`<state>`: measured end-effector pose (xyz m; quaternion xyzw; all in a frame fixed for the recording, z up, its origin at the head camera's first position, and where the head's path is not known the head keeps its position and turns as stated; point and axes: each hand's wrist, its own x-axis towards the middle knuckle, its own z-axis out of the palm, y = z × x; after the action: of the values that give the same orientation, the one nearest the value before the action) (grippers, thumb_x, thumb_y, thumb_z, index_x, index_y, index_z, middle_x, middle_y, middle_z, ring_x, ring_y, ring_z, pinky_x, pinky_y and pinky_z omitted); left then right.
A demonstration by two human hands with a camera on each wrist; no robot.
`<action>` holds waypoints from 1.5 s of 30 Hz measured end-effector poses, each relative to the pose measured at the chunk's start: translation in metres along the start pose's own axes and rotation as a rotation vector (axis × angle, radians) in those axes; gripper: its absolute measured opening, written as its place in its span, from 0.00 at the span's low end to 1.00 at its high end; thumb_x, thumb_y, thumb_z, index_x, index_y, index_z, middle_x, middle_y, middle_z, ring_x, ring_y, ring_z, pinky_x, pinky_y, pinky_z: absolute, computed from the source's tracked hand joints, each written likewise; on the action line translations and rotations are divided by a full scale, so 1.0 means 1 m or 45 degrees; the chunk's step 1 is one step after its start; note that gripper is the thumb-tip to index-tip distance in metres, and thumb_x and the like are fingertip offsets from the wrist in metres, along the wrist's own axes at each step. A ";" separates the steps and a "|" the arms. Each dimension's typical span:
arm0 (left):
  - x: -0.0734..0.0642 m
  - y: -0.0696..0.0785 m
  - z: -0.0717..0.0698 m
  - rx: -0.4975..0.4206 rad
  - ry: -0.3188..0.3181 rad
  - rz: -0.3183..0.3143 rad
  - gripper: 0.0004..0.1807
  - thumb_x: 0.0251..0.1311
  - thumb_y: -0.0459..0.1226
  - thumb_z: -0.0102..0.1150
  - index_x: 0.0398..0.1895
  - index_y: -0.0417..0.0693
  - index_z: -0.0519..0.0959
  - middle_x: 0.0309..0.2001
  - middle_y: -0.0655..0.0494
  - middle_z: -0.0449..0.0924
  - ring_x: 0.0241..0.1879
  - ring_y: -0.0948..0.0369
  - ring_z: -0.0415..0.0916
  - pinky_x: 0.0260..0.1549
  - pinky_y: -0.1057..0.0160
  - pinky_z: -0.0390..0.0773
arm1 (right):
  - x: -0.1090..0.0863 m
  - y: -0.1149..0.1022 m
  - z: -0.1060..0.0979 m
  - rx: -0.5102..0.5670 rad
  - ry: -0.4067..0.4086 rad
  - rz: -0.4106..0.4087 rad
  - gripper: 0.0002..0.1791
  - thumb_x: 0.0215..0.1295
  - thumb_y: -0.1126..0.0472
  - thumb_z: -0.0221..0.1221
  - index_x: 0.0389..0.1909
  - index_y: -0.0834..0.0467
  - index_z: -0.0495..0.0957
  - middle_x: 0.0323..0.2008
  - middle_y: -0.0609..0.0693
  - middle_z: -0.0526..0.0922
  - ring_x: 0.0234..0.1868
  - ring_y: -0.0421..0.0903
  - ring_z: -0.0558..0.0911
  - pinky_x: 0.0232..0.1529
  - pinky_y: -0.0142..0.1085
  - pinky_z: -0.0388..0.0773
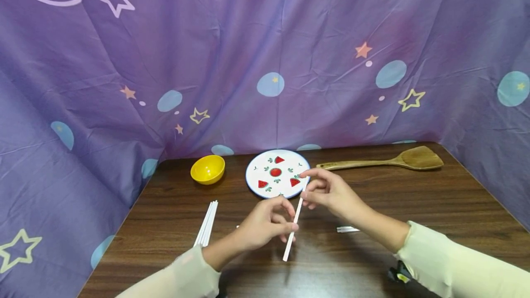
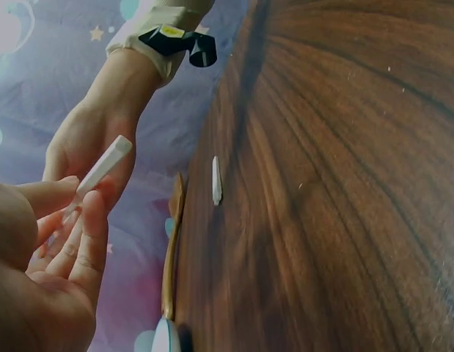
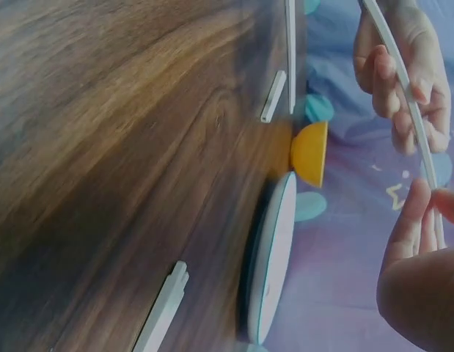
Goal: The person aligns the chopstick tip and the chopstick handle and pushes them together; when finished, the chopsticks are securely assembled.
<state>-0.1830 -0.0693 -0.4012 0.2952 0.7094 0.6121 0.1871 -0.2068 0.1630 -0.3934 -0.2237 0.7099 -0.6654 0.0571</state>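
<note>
Above the table, in front of the plate, both hands hold one slim white chopstick [image 1: 298, 210] aslant between them. My left hand [image 1: 265, 224] pinches it between thumb and fingers near its lower end. That squared end [image 2: 115, 150] juts past the fingertips in the left wrist view. Higher up, my right hand [image 1: 333, 193] pinches the chopstick near its top, beside the plate's right edge. More white chopsticks [image 1: 208, 224] lie bunched on the table left of my left hand. Others [image 1: 347, 229] lie under my right forearm, partly hidden by it.
Along the back of the table stand a yellow bowl [image 1: 208, 169] and a white plate [image 1: 257, 171] with a printed watermelon pattern. A wooden spatula [image 1: 420, 157] lies at the back right. Purple cloth [image 1: 232, 59] hangs behind the table [image 1: 468, 206].
</note>
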 end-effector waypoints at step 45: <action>-0.093 -0.044 -0.110 0.969 0.334 -0.116 0.12 0.53 0.32 0.77 0.40 0.45 0.84 0.28 0.60 0.77 0.24 0.69 0.66 0.24 0.69 0.67 | -0.064 0.056 -0.079 -0.615 -0.244 0.002 0.13 0.62 0.65 0.70 0.47 0.64 0.84 0.38 0.50 0.87 0.39 0.34 0.81 0.40 0.31 0.80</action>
<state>-0.1898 -0.2163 -0.4332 0.2311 0.9156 0.3291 -0.0006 -0.1928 0.2615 -0.4527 -0.2923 0.8397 -0.4524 0.0695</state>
